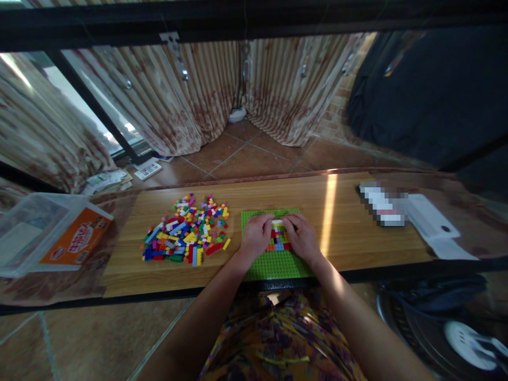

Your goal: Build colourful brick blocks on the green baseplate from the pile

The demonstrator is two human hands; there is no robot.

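Observation:
A green studded baseplate [270, 267] lies on the wooden tabletop in front of me. Rows of coloured toy bricks [280, 241] are joined on its middle, partly covered by my fingers. Near the far side of the plate, my left hand [256, 233] and my right hand [304, 235] face each other with curled fingers. Between their fingertips shows a white brick [277, 221], gripped from both ends. Whether it is pressed onto the studs cannot be seen. A loose pile of mixed bricks [186, 233] lies to the left of the plate.
A clear plastic box [91, 203] with an orange label stands at the table's left end. On the right lie a blurred-out object [383, 203] and a white case-like item [432, 217]. Striped curtains [198, 100] hang beyond the table. A round dark stool [413, 328] is at lower right.

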